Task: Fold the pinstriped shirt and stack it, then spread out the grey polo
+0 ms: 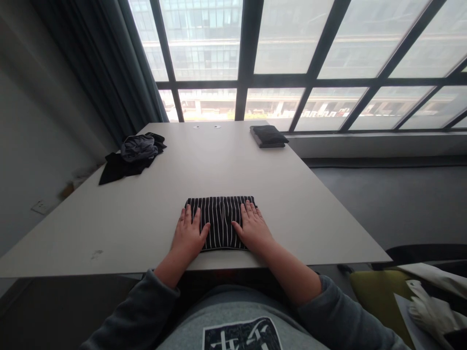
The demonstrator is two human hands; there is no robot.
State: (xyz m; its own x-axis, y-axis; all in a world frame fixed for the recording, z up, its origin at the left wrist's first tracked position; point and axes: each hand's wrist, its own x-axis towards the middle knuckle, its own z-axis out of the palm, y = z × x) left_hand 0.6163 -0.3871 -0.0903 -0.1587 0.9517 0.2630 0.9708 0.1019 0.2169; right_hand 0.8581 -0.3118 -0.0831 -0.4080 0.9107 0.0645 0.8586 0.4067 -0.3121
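A black cloth with white stripes (pixel 221 223), folded into a flat rectangle, lies near the front edge of the white table (pixel 204 170). On its left end rests my left hand (pixel 189 233), palm down with the fingers apart. My right hand (pixel 254 227) lies flat on the right end, its thumb stretched toward the middle. Both hands touch the cloth's top and hold nothing between their fingers. What kind of cloth item it is, I cannot tell.
A loose heap of black and grey cloth (pixel 136 151) lies at the table's far left. At the far right is a folded dark stack (pixel 269 136). A green chair (pixel 379 296) with white things on it stands at lower right. Windows and a curtain (pixel 105 63) are behind.
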